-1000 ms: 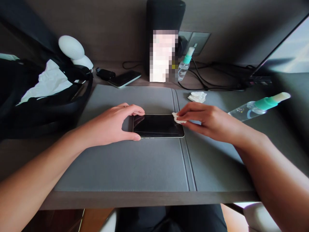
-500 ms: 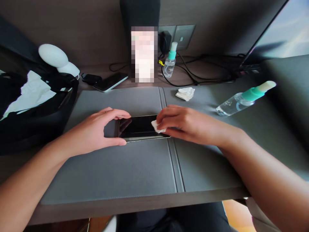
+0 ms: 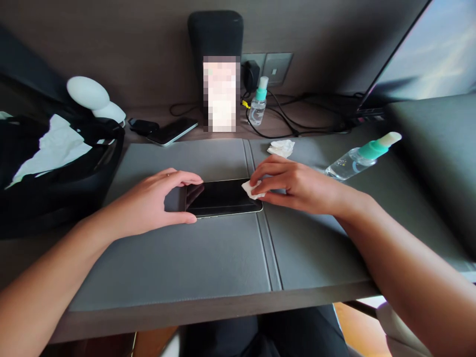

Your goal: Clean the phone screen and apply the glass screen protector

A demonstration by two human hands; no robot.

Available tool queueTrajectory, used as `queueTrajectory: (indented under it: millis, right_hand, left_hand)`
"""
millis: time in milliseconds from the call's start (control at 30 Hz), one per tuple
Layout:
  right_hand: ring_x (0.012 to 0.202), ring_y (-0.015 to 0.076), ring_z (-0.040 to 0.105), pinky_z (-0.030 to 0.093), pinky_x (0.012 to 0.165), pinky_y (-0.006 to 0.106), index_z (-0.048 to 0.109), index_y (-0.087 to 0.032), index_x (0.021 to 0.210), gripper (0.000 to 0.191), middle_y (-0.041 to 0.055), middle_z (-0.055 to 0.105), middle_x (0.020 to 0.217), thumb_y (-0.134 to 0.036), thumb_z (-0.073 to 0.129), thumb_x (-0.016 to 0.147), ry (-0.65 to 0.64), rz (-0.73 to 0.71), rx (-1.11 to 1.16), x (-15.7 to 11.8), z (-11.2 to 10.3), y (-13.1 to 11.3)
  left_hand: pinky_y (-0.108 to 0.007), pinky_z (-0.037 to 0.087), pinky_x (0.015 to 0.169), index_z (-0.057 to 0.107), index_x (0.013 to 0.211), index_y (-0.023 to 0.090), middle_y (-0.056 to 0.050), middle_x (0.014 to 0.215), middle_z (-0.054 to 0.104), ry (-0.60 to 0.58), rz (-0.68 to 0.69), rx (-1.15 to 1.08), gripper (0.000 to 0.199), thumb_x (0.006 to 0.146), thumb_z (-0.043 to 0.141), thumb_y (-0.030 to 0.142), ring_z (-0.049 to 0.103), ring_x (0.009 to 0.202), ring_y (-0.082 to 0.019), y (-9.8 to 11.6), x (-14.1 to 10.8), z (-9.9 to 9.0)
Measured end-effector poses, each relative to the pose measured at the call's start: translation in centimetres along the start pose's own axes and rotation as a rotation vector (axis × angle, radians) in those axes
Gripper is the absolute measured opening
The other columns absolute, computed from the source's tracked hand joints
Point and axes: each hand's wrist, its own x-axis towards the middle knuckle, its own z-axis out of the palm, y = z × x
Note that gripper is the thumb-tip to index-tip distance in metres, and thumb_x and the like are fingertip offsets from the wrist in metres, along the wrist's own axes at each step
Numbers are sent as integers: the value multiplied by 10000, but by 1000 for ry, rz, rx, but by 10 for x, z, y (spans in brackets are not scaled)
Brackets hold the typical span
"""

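Note:
A black smartphone (image 3: pixel 223 196) lies flat, screen up, on a grey desk mat (image 3: pixel 167 267). My left hand (image 3: pixel 159 201) grips its left end, thumb on the near edge and fingers on the far edge. Pinched in the fingers of my right hand (image 3: pixel 290 183) is a folded white tissue (image 3: pixel 253 189), which touches the screen at the phone's right end. A crumpled white tissue (image 3: pixel 281 148) rests on the mat just beyond my right hand. Further right stands a clear spray bottle (image 3: pixel 347 161) with a teal collar.
Along the back are a second phone (image 3: pixel 174 131), a small spray bottle (image 3: pixel 258 104), black cables (image 3: pixel 297 126) and an upright device (image 3: pixel 215 34) with a blurred screen. A black bag (image 3: pixel 100 163) with tissues and a white rounded device (image 3: pixel 89 94) are left; a monitor (image 3: pixel 416 59) is right.
My right hand has slid the tissue a little to the right, to the phone's right end. My left hand keeps its hold on the phone. The camera view has shifted slightly.

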Motion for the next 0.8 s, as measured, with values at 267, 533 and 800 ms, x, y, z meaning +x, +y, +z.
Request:
queueTrajectory:
  millis: [267, 533, 800]
  right_hand:
    - [1099, 236, 581, 481, 961, 392, 749, -159, 1086, 234, 131, 687, 1168, -254, 538, 1048, -16, -15, 21, 9, 10, -9]
    - [1196, 272, 594, 454, 1054, 456, 709, -181, 1039, 196, 161, 618, 1339, -353, 622, 1004, 44, 85, -33, 3, 11, -8]
    - [1266, 294, 592, 463, 1082, 469, 771, -227, 1084, 216, 134, 593, 1433, -325, 591, 1014, 78, 95, 10, 5, 8, -11]
  left_hand:
    - [-450, 528, 1082, 565, 1369, 333, -28, 1340, 637, 5, 5, 46, 625, 820, 789, 531, 647, 1194, -267, 3, -1, -2]
    - [-444, 429, 1156, 436, 1455, 231, -93, 1414, 582, 22, 206, 192, 683, 881, 725, 461, 539, 1313, -281, 6, 1, 3]
    - [-462, 405, 1145, 498, 1380, 207, -111, 1389, 593, 55, 311, 197, 626, 868, 726, 485, 545, 1279, -298, 0, 4, -5]
